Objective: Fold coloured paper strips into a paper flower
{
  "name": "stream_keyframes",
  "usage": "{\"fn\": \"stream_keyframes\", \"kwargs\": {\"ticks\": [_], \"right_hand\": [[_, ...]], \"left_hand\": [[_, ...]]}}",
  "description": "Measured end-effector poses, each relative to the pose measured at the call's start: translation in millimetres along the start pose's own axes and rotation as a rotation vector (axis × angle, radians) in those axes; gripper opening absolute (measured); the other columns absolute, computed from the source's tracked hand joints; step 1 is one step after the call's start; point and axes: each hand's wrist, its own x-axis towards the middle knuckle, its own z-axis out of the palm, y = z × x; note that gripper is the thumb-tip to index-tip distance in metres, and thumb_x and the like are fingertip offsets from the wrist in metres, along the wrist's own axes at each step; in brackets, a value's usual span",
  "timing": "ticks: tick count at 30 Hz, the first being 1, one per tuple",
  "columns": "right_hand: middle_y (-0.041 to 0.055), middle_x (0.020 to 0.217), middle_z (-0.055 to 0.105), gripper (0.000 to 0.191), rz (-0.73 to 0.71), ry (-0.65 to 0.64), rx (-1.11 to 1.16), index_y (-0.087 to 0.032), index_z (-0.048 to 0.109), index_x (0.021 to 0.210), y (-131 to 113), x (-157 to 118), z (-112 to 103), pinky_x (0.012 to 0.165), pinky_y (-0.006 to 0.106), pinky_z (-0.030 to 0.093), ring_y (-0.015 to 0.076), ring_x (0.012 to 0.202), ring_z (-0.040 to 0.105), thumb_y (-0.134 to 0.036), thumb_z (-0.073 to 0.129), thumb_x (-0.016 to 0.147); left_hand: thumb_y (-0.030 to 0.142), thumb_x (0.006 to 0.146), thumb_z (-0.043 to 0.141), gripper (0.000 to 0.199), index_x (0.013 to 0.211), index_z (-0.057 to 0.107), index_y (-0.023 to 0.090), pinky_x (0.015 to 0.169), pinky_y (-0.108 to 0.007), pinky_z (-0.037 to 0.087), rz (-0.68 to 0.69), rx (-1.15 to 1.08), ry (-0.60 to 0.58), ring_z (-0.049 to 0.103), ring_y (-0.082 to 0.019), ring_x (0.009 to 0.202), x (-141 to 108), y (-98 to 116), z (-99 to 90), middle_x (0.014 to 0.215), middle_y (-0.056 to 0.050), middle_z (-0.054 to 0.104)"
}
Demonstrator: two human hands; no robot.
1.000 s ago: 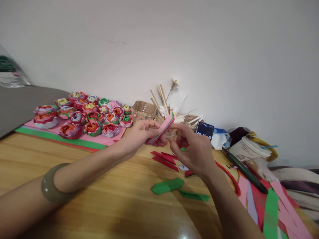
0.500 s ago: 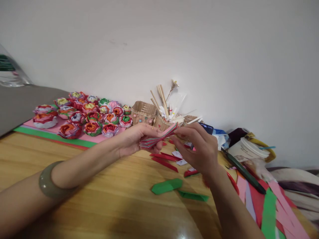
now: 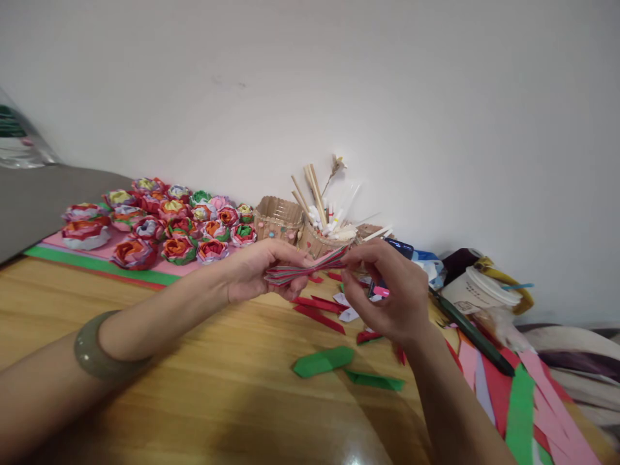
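A bundle of folded paper strips, layered in red, grey-green and white, is pinched at its middle and left end by my left hand. The curved fingers of my right hand meet the bundle's right tip; whether they grip it is hard to make out. Below lie folded red strips, small white folded pieces, and two green folded pieces on the wooden table.
Rows of paper flowers stand on coloured sheets at the left. Behind are a woven basket and a holder with sticks. At the right are a dark green cutter, a white cup and paper strips.
The bundle in my left hand has shifted slightly left and lies flatter. My right hand has moved a little right, with its thumb lower and farther from the index finger.
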Motion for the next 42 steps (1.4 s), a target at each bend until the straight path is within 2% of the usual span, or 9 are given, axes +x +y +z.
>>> {"fn": "stream_keyframes", "kwargs": {"ticks": [5,10,18,22,24,29,31,35,42], "right_hand": [[-0.0015,0.068,0.057,0.014,0.013,0.018,0.013,-0.021,0.051,0.079,0.7,0.5,0.5,0.047,0.023,0.037,0.0091,0.054,0.049,-0.007,0.05,0.078],[-0.0011,0.069,0.057,0.014,-0.004,0.061,-0.005,-0.02,0.051,0.08,-0.9,-2.0,6.5,0.046,0.021,0.036,0.0085,0.053,0.048,-0.006,0.052,0.076],[-0.0074,0.055,0.049,0.008,0.226,-0.02,0.237,-0.019,0.05,0.083,-10.9,-7.2,21.3,0.038,0.017,0.029,0.0049,0.04,0.037,-0.013,0.052,0.08],[-0.0108,0.05,0.046,0.014,0.306,0.051,0.198,-0.021,0.046,0.094,-12.0,-6.4,22.0,0.036,0.017,0.026,0.005,0.036,0.035,-0.017,0.052,0.082],[-0.0101,0.051,0.048,0.018,0.263,0.072,0.053,-0.021,0.047,0.099,-9.6,-5.9,21.7,0.037,0.017,0.028,0.0055,0.037,0.038,-0.017,0.052,0.082],[-0.0016,0.07,0.064,0.024,-0.075,0.123,-0.327,-0.021,0.053,0.101,-0.9,-6.1,22.6,0.048,0.019,0.038,0.008,0.054,0.056,-0.011,0.056,0.079],[-0.0002,0.078,0.066,0.025,-0.135,0.16,-0.407,-0.023,0.055,0.099,2.0,-6.8,22.4,0.049,0.019,0.04,0.0079,0.055,0.056,-0.009,0.057,0.078],[-0.0006,0.083,0.067,0.024,-0.24,0.139,-0.426,-0.024,0.058,0.097,6.9,-9.1,18.4,0.049,0.019,0.04,0.0071,0.056,0.056,-0.008,0.055,0.08],[0.0063,0.085,0.069,0.022,-0.37,0.096,-0.404,-0.014,0.059,0.103,11.3,-12.8,13.5,0.06,0.022,0.047,0.0128,0.073,0.062,-0.01,0.057,0.081]], "left_hand": [[0.017,0.067,0.06,0.009,0.06,0.064,0.012,0.038,-0.022,0.036,-0.007,0.012,-0.069,0.048,-0.01,0.035,-0.1,1.1,-1.2,0.042,-0.002,0.057],[0.014,0.073,0.056,0.013,0.063,0.064,0.011,0.042,-0.019,0.039,0.081,-0.098,-0.035,0.051,-0.009,0.04,0.4,0.3,0.7,0.044,-0.003,0.059],[0.016,0.082,0.048,0.02,0.069,0.061,0.01,0.047,-0.018,0.04,0.196,-0.152,-0.024,0.052,-0.008,0.044,0.7,-2.6,5.3,0.05,-0.002,0.059],[0.016,0.08,0.05,0.015,0.069,0.059,0.012,0.05,-0.018,0.041,0.286,-0.071,0.0,0.053,-0.008,0.047,1.1,-2.9,9.2,0.053,-0.002,0.061],[0.016,0.08,0.049,0.015,0.068,0.058,0.013,0.051,-0.019,0.04,0.298,-0.049,0.004,0.053,-0.008,0.048,1.3,-3.1,9.9,0.054,-0.001,0.061],[0.018,0.082,0.047,0.02,0.065,0.059,0.013,0.049,-0.019,0.039,0.276,-0.01,-0.019,0.052,-0.008,0.047,1.1,-3.6,9.3,0.051,-0.002,0.06],[0.017,0.081,0.047,0.022,0.063,0.057,0.013,0.048,-0.019,0.039,0.263,-0.003,-0.021,0.052,-0.008,0.046,0.4,-3.3,9.8,0.05,-0.002,0.059],[0.016,0.08,0.047,0.022,0.06,0.057,0.012,0.049,-0.02,0.04,0.217,0.025,-0.034,0.054,-0.01,0.045,-1.4,-2.1,11.1,0.049,-0.003,0.06],[0.015,0.081,0.047,0.02,0.065,0.057,0.013,0.048,-0.02,0.041,0.212,0.054,-0.058,0.055,-0.01,0.046,-2.4,-1.3,8.8,0.051,-0.003,0.062]]}}
